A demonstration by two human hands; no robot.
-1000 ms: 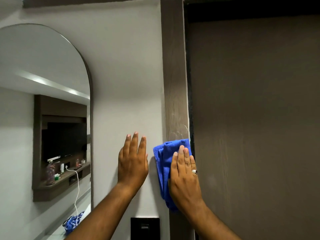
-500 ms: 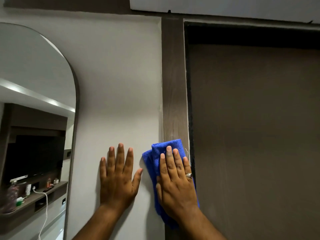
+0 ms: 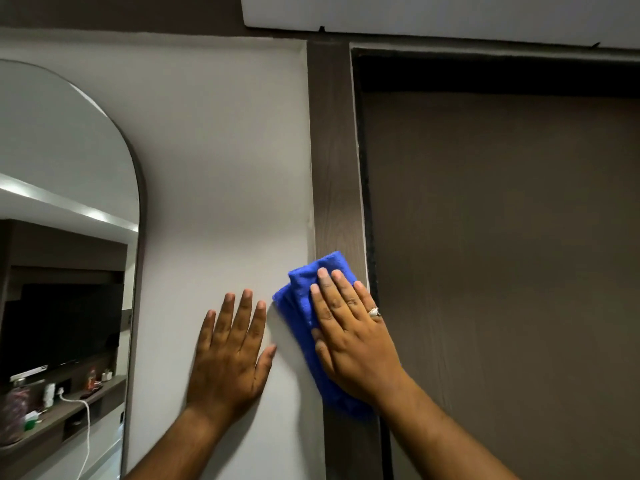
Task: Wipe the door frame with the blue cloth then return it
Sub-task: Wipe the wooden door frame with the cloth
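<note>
Right now the right hand (image 3: pixel 356 337) pins the folded blue microfibre cloth (image 3: pixel 301 299) flat w/ open palm on the dark wood-grain door frame (image 3: pixel 334 168), left hand (image 3: pixel 228 355) spread empty just left on the white wall (image 3: pixel 221 168); cloth looks soft, light, prob. bunches, so press mid-fold.

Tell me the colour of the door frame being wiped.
Dark brown wood grain, on the door frame; the head view shows it.

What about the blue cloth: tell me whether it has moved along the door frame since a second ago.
Yes. Under the right hand, the blue cloth has slid up the door frame, nearer its top corner.
</note>
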